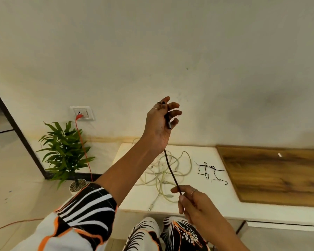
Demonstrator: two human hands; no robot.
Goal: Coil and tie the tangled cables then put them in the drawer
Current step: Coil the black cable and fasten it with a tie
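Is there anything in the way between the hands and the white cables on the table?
Nothing solid blocks them. But both the left hand and right hand already hold a black cable, stretched above the white cables.

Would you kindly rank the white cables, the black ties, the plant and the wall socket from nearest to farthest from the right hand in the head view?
From the right hand:
1. White cables, just left of it on the table.
2. Black ties, up and to its right.
3. Plant, on the floor far left.
4. Wall socket, above the plant.
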